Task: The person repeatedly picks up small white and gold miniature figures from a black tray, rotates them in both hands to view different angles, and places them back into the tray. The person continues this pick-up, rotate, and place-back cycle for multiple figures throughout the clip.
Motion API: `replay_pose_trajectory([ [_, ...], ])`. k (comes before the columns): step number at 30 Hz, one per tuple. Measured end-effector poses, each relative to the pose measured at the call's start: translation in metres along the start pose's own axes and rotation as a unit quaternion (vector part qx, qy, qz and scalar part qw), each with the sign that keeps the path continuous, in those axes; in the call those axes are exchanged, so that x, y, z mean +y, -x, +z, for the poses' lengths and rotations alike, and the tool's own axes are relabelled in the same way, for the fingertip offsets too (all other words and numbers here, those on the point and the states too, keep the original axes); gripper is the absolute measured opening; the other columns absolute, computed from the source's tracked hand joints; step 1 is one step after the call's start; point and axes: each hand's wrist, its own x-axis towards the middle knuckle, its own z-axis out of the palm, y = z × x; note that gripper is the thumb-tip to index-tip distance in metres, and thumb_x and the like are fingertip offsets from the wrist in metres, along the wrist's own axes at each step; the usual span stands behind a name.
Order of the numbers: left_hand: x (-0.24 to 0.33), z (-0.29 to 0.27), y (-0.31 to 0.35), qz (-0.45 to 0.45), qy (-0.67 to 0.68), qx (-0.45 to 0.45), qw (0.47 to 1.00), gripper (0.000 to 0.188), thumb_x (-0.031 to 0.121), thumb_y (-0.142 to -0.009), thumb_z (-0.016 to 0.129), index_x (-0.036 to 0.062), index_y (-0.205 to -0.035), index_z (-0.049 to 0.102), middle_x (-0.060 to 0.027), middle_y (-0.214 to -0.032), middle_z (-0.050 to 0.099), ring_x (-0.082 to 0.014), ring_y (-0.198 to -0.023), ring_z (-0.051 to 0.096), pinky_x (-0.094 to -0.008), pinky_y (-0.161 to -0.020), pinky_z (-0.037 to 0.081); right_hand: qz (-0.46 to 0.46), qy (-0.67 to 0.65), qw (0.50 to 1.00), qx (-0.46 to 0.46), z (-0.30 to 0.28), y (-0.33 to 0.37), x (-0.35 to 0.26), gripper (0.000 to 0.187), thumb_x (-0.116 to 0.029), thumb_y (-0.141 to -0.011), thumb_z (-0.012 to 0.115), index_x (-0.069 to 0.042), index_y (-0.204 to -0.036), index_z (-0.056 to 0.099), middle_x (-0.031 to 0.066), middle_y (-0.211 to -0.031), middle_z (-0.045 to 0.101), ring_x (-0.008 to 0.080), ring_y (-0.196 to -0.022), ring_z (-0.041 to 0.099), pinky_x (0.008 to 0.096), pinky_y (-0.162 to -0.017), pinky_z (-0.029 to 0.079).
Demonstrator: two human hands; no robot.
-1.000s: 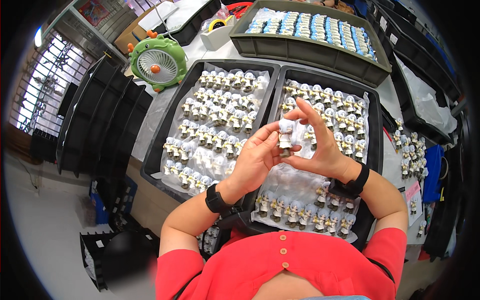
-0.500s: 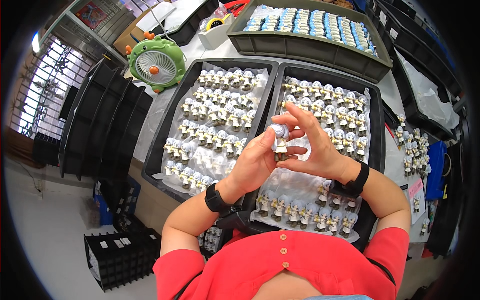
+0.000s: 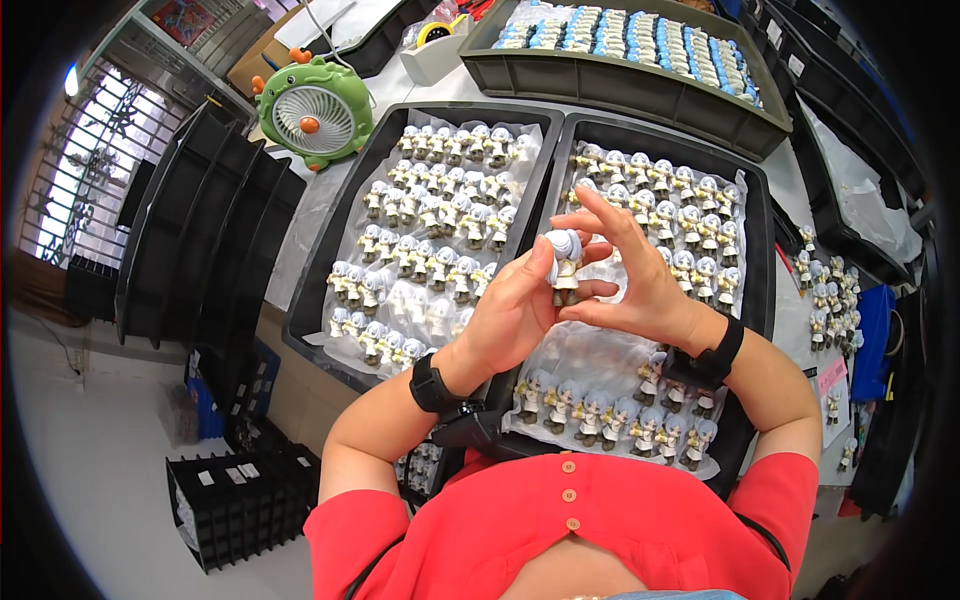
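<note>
Above the gap between two trays, a small figurine (image 3: 566, 268) with pale lilac hair, a white outfit and dark feet stands upright between my hands. My left hand (image 3: 510, 312) pinches it from the left, thumb against the hair. On the other side, my right hand (image 3: 640, 285) curls around it, with the thumb at its feet and the index finger raised. Similar figurines (image 3: 430, 212) stand in rows on plastic sheeting in the left black tray (image 3: 330, 215). The right black tray (image 3: 762, 250) holds more rows, with a bare stretch of sheeting in its middle, partly hidden by my hands.
A green cartoon-shaped fan (image 3: 316, 112) stands at the back left, near a tape dispenser (image 3: 436, 58). Behind the trays is a grey-green bin (image 3: 620, 100) of blue-and-white pieces. Loose figurines (image 3: 830, 300) cluster at right. Stacked black trays (image 3: 190, 230) rise at left.
The figurine seems turned slightly between my fingers and sits a little more upright. Both hands keep nearly the same place; the whole view has shifted a little.
</note>
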Motion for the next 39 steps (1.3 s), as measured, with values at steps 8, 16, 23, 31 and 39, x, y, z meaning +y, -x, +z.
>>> replay_pose_trajectory([
  [8,0.000,-0.002,-0.001,-0.020,0.021,0.001,1.000,0.053,0.046,-0.100,0.030,0.0077,-0.135,0.036,-0.0086,-0.124,0.049,-0.0205,-0.102,0.059,-0.0334,-0.083,0.050,0.099,-0.077,0.992,-0.016,0.002,0.004,0.002,0.101,-0.011,-0.063,0.080,-0.016,-0.146,0.023,0.0093,-0.125,0.052,0.0202,-0.098,0.056,0.0328,-0.088,0.050],
  [16,0.002,0.001,0.000,-0.028,0.017,0.005,0.999,0.051,0.047,-0.100,0.031,0.0107,-0.136,0.036,-0.0068,-0.123,0.049,-0.0185,-0.100,0.059,-0.0313,-0.081,0.050,0.096,-0.067,0.993,-0.028,0.003,0.004,0.002,0.103,-0.006,-0.064,0.081,-0.017,-0.147,0.022,0.0090,-0.126,0.051,0.0169,-0.101,0.054,0.0309,-0.082,0.051],
  [23,-0.007,0.002,-0.003,0.020,-0.049,0.047,0.997,0.051,0.043,-0.099,0.036,0.0091,-0.138,0.035,-0.0059,-0.124,0.048,-0.0211,-0.104,0.057,-0.0322,-0.082,0.051,-0.020,0.035,0.999,0.000,0.005,0.002,0.000,0.093,-0.006,-0.061,0.080,-0.011,-0.141,0.034,0.0090,-0.117,0.054,0.0264,-0.100,0.052,0.0350,-0.087,0.045],
  [31,0.004,-0.010,0.002,0.050,-0.023,0.078,0.995,0.040,0.024,-0.098,0.046,0.0021,-0.131,0.042,-0.0093,-0.123,0.051,-0.0236,-0.106,0.058,-0.0354,-0.085,0.051,-0.031,0.045,0.998,0.044,-0.005,-0.003,-0.007,0.090,-0.004,-0.062,0.077,-0.006,-0.140,0.033,0.0138,-0.122,0.051,0.0271,-0.113,0.053,0.0361,-0.097,0.041],
  [39,0.004,-0.002,0.005,0.139,-0.141,0.147,0.969,0.031,0.010,-0.092,0.057,0.0038,-0.122,0.051,-0.0011,-0.108,0.053,-0.0092,-0.096,0.056,-0.0258,-0.081,0.048,0.001,0.041,0.999,0.025,-0.002,-0.001,-0.005,0.091,-0.004,-0.064,0.075,-0.007,-0.142,0.029,0.0141,-0.126,0.049,0.0270,-0.116,0.051,0.0371,-0.097,0.040],
])
